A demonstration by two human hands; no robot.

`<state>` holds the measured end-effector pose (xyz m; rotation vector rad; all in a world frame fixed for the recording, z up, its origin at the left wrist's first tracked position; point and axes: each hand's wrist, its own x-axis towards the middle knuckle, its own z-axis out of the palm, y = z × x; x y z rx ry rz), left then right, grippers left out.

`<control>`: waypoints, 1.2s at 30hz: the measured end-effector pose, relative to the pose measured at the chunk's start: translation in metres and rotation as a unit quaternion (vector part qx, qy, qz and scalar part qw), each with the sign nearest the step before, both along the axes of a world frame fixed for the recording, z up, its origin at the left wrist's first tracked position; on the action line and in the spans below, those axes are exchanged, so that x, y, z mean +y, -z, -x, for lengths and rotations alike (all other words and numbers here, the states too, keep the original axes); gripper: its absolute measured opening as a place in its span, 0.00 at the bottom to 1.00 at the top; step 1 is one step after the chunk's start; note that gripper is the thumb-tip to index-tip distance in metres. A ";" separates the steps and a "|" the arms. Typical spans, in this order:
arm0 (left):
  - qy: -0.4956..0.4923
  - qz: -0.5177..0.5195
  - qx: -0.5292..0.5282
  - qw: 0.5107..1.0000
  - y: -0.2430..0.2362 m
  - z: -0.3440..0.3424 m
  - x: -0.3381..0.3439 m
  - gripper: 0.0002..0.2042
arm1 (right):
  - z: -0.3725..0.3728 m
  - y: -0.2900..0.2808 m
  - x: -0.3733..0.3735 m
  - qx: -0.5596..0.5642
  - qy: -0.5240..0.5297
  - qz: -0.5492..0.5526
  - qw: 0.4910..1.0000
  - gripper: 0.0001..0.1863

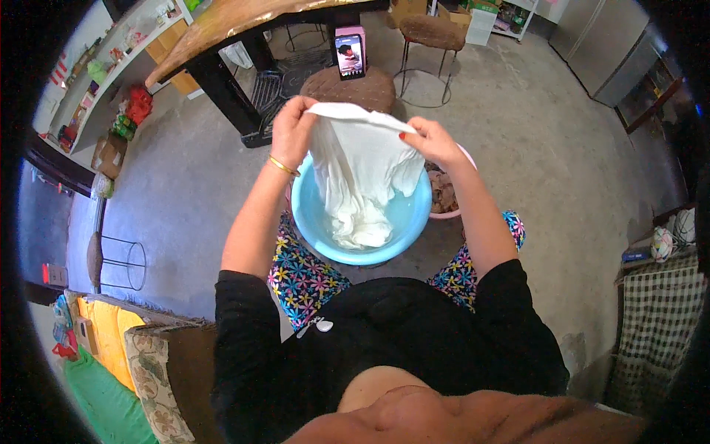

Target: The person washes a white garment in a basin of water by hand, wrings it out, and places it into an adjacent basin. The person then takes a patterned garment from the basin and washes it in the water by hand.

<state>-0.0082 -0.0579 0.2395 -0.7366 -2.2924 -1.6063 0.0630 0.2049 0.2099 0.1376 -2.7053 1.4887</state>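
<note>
Two bare hands hold up a white cloth [361,155] by its top edge, the left hand [293,135] at one end and the right hand [439,142] at the other. Both forearms reach forward and lean inward, elbows set wider than the wrists, with a gold bracelet [284,166] around the left wrist. On the left, the thumb and fingers pinch the cloth's corner, the back of the hand turned outward; on the right, a red-nailed digit presses on the fabric near the edge, the other fingers curled and partly hidden. Between the hands the edge stretches nearly straight, sloping slightly down to the right. Below it the cloth drops in folds into a light-blue basin [358,258], where its lower end lies bunched. Just beside, partly behind the right forearm, a pink basin [446,216] holds brownish fabric [444,191].
</note>
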 end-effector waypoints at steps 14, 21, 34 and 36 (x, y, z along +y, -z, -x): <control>-0.017 0.034 0.159 0.987 -0.060 -0.003 -0.002 0.07 | 0.021 -0.055 0.001 0.189 0.024 0.111 0.975 0.08; -0.052 0.229 0.075 0.969 0.077 -0.036 -0.012 0.09 | 0.035 0.056 0.004 0.151 0.084 0.079 0.982 0.09; 0.119 0.269 -0.115 0.949 0.199 -0.126 0.032 0.06 | 0.022 0.131 0.017 0.024 0.066 0.692 0.719 0.09; 0.101 0.263 -0.106 0.954 0.198 -0.127 0.039 0.09 | 0.021 0.132 0.020 0.024 0.069 0.698 0.712 0.09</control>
